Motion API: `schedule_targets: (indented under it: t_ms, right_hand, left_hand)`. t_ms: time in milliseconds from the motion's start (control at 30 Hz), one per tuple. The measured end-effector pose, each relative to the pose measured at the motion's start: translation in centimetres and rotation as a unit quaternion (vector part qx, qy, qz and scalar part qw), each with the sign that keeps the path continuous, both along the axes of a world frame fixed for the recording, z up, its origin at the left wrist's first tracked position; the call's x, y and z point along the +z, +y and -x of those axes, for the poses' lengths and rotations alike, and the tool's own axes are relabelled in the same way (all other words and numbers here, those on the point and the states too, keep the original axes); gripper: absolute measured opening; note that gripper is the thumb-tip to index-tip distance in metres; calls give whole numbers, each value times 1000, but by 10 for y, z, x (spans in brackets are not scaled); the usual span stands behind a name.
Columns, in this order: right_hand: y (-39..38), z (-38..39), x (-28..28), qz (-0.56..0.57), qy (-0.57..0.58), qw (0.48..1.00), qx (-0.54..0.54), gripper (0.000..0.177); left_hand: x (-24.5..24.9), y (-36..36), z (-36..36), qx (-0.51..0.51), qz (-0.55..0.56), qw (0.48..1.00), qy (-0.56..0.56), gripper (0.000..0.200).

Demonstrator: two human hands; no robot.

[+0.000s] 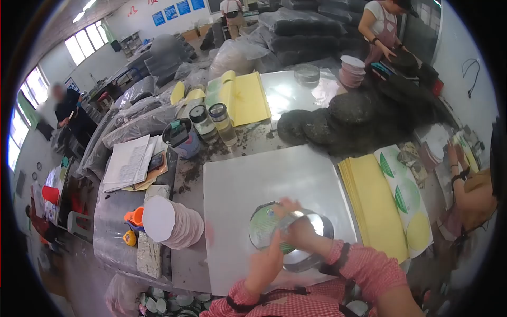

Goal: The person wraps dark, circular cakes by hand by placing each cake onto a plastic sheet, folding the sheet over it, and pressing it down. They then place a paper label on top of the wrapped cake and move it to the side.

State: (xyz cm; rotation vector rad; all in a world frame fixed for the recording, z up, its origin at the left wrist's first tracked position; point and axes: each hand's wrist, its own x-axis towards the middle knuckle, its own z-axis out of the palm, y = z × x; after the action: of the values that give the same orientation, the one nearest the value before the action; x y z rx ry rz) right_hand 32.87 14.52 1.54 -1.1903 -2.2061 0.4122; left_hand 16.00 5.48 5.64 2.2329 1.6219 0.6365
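Note:
A round green-printed disc [260, 224] with a dark rim lies on the pale work board in front of me. My right hand [301, 231], blurred by motion, reaches over its right side and grips a shiny metal ring [291, 218]. Just below, my left hand [265, 265] has its index finger pointing up to the disc's lower right edge and its other fingers curled; whatever they hold is hidden. Under my right wrist lies a round, mirror-like metal piece [306, 258], partly covered by that arm.
Left of the board [237, 185] stands a stack of round white sheets [177, 224]. Yellow sheets [372, 203] and green-printed sheets [409, 195] lie to the right. Behind are dark round pads [317, 127] and two lidded jars [222, 124]. A co-worker's hand [457, 156] is at far right.

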Motion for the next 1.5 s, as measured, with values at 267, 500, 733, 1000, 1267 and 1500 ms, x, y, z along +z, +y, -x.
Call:
schedule_targets:
  t_ms: [267, 500, 733, 1000, 1267, 1500]
  right_hand:
    - [-63, 61, -14, 297, 148, 932, 145, 38]
    - [-97, -27, -5, -14, -25, 997, 75, 45]
    - [-134, -31, -19, 125, 100, 978, 138, 30]
    - [-132, 24, -34, 166, 95, 926, 326, 26]
    - [-72, -15, -46, 97, 1, 991, -87, 48]
    - [-235, -104, -37, 506, 238, 828, 48, 54]
  left_hand:
    - [-30, -61, 60, 168, 60, 982, -61, 50]
    - [-53, -82, 176, -61, 66, 993, -74, 23]
    - [-58, -64, 194, -158, 153, 976, 3, 14]
    - [13, -25, 176, -81, 79, 991, -76, 14]
    - [-43, -55, 162, -205, 70, 974, 67, 9]
    - [39, 29, 229, 242, -242, 909, 240, 40]
